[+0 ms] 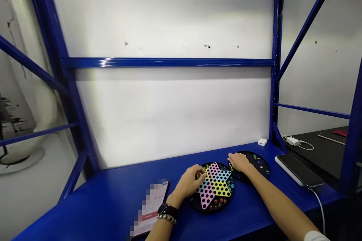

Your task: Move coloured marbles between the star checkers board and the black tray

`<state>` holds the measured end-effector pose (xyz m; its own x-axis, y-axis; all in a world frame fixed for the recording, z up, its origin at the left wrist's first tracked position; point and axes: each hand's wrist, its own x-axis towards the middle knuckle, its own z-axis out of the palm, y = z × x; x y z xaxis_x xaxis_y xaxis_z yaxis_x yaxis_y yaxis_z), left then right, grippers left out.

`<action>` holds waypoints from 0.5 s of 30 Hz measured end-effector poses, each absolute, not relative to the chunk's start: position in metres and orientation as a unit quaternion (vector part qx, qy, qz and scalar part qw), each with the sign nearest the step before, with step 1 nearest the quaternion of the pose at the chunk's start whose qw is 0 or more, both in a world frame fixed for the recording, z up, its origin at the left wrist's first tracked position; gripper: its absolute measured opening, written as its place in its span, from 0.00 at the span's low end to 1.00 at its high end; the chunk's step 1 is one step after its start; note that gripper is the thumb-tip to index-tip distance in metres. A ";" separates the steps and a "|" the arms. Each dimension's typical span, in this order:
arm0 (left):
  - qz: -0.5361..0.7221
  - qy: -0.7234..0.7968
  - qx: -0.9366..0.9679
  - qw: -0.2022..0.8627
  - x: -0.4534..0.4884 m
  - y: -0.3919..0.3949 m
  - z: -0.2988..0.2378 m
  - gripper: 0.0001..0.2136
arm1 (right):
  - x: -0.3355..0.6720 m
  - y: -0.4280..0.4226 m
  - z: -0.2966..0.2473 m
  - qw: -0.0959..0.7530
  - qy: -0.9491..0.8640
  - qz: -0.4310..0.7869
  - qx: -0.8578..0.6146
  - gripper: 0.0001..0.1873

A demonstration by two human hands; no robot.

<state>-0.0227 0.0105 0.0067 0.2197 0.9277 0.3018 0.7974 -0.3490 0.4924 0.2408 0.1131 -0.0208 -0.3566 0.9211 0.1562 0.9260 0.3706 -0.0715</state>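
- Head view: a round black game board (210, 211) with a coloured star (214, 186) lies at 5 o'clock in the picture, on a blue worktop (113, 196).
- A round black tray (249, 153) sits just beside it, at the board's 2 o'clock, with small marbles (260, 162) scattered in it.
- Progress, judged from the layout: it seems early. Red marbles (222, 201) lie outside the star at 5 o'clock and teal marbles (232, 186) around 3 o'clock, while many star holes show dark. What has been set near the left hand (190, 181) is hidden or too small to tell; the marbles outside the star and in the tray appear left over.
- The left hand is over the board's 10 o'clock edge, its fingers curled, thumb and forefinger nearly meeting; whether a marble is between them cannot be told.
- The right hand (240, 161) reaches over the tray's 10 o'clock side, fingers bent downward; their tips and any grip are unclear.
- A phone (299, 169) lies at the tray's 3 o'clock, well apart from the board.
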 end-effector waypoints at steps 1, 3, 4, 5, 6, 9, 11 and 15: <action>0.281 0.559 0.771 0.116 -0.023 0.011 0.007 0.12 | 0.240 0.112 -0.021 0.083 -0.824 -0.013 -0.560 0.18; 0.283 0.559 0.771 0.117 -0.022 0.011 0.008 0.12 | 0.240 0.110 -0.020 0.091 -0.824 -0.004 -0.559 0.18; 0.284 0.559 0.770 0.118 -0.022 0.011 0.008 0.12 | 0.241 0.110 -0.020 0.101 -0.822 0.003 -0.560 0.19; 0.285 0.559 0.769 0.119 -0.022 0.011 0.008 0.12 | 0.242 0.109 -0.019 0.113 -0.821 0.011 -0.560 0.20; 0.286 0.559 0.769 0.120 -0.022 0.011 0.009 0.12 | 0.243 0.108 -0.018 0.124 -0.819 0.018 -0.559 0.20; 0.287 0.560 0.768 0.122 -0.022 0.011 0.008 0.13 | 0.244 0.107 -0.018 0.126 -0.827 0.040 -0.547 0.20; 0.285 0.561 0.768 0.122 -0.022 0.011 0.008 0.13 | 0.244 0.107 -0.018 0.110 -0.834 0.047 -0.539 0.19; 0.283 0.560 0.769 0.123 -0.022 0.011 0.007 0.12 | 0.242 0.109 -0.016 0.077 -0.843 0.046 -0.530 0.16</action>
<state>-0.0219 0.0112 0.0071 0.2136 0.9305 0.2976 0.7915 -0.3434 0.5056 0.2418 0.1089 -0.0163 -0.4272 0.9005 0.0812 0.8863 0.4348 -0.1592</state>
